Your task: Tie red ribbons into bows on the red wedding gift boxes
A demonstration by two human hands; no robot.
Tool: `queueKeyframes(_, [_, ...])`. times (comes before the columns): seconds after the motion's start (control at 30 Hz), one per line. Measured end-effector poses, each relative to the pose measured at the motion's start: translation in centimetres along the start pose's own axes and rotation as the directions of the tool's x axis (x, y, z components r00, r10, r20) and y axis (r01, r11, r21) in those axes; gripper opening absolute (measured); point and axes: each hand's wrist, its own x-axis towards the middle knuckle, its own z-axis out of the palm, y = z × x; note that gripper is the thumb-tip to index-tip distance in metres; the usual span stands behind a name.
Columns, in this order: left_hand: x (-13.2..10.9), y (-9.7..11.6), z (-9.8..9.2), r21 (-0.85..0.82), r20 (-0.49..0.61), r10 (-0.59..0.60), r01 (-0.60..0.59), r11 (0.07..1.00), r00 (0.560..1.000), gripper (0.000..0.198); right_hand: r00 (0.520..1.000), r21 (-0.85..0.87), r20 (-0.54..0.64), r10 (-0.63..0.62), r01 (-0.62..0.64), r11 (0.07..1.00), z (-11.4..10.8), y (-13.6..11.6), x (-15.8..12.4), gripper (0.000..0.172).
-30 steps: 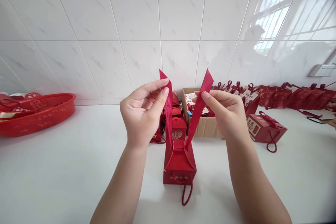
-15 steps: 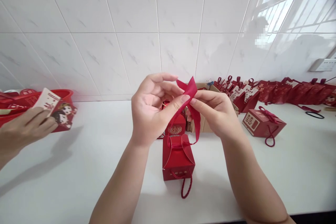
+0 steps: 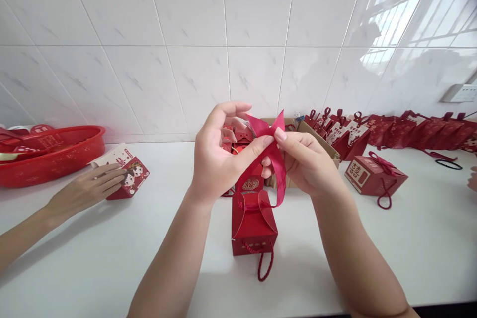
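Between my hands is a crossed dark-pink ribbon (image 3: 278,171), raised above a small red gift box (image 3: 254,228). My left hand (image 3: 223,151) pinches it between thumb and a finger, its other fingers curved above. From the other side, my right hand (image 3: 303,159) grips the ribbon near the crossing with thumb and fingertips. The ribbon's lower part hangs down to the top of the box, where it passes through. The box stands on the white table with a twisted red cord loop at its front.
A co-worker's hand (image 3: 97,181) holds a printed red and white box (image 3: 136,174) at the left, near a red plastic basin (image 3: 55,161). A cardboard box (image 3: 320,136) sits behind my right hand. One bow-tied red box (image 3: 374,175) stands right, before a row of red boxes (image 3: 421,131).
The ribbon's two ends now spread apart upward at the crossing. The co-worker's hand has moved right, bringing the printed box down to the table. A hand's edge appears at the far right.
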Motion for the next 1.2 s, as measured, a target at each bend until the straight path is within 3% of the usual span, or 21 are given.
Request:
queueKeyframes(0.17, [0.2, 0.0, -0.4, -0.019, 0.066, -0.058, 0.060, 0.998, 0.996, 0.027, 0.996, -0.057, 0.020, -0.081, 0.082, 0.995, -0.4, 0.3, 0.1, 0.023])
queueKeyframes(0.27, [0.3, 0.1, -0.7, -0.086, 0.134, -0.159, 0.171, 0.982, 0.978, 0.020, 0.996, -0.114, 0.028, -0.084, 0.087, 0.990, -0.5, 0.4, 0.2, 0.023])
queueKeyframes(0.43, [0.6, 0.0, -1.3, -0.285, 0.382, -0.299, 0.419, 0.862, 0.875, 0.020, 0.996, -0.155, -0.033, -0.080, 0.074, 0.985, -0.5, 0.5, 0.2, 0.024])
queueKeyframes(0.5, [0.7, -0.1, -1.5, -0.285, 0.451, -0.273, 0.427, 0.858, 0.850, 0.024, 0.992, -0.156, -0.081, -0.095, 0.082, 0.984, -0.5, 0.6, 0.3, 0.024])
queueKeyframes(0.6, [0.8, -0.1, -1.9, -0.136, 0.518, -0.248, 0.365, 0.921, 0.819, 0.026, 0.982, -0.161, -0.140, -0.125, 0.102, 0.982, -0.6, 0.8, 0.6, 0.024])
queueKeyframes(0.67, [0.8, -0.1, -2.0, 0.004, 0.588, -0.291, 0.357, 0.934, 0.755, 0.027, 0.977, -0.191, -0.153, -0.146, 0.116, 0.975, -0.8, 0.8, 0.6, 0.025])
queueKeyframes(0.73, [0.9, -0.5, -2.2, 0.110, 0.691, -0.354, 0.392, 0.913, 0.630, 0.016, 0.971, -0.248, -0.154, -0.185, 0.143, 0.958, -1.3, 0.6, 0.6, 0.025])
queueKeyframes(0.8, [1.2, -1.2, -2.5, 0.162, 0.770, -0.376, 0.411, 0.897, 0.516, 0.022, 0.966, -0.329, -0.126, -0.227, 0.175, 0.928, -2.0, 0.2, 0.3, 0.024])
queueKeyframes(0.87, [1.5, -2.1, -3.0, 0.178, 0.797, -0.367, 0.394, 0.902, 0.480, 0.030, 0.977, -0.454, -0.037, -0.211, 0.172, 0.874, -2.7, -0.3, 0.0, 0.024])
queueKeyframes(1.03, [2.2, -3.9, -4.0, 0.289, 0.745, -0.423, 0.322, 0.902, 0.516, 0.029, 0.976, -0.788, 0.212, 0.049, 0.141, 0.600, -3.6, -0.4, -0.4, 0.028])
queueKeyframes(1.2, [2.0, -3.1, -3.3, 0.399, 0.711, -0.515, 0.328, 0.856, 0.480, 0.032, 0.967, -0.918, 0.221, 0.126, 0.163, 0.361, -3.0, 1.3, 0.6, 0.025])
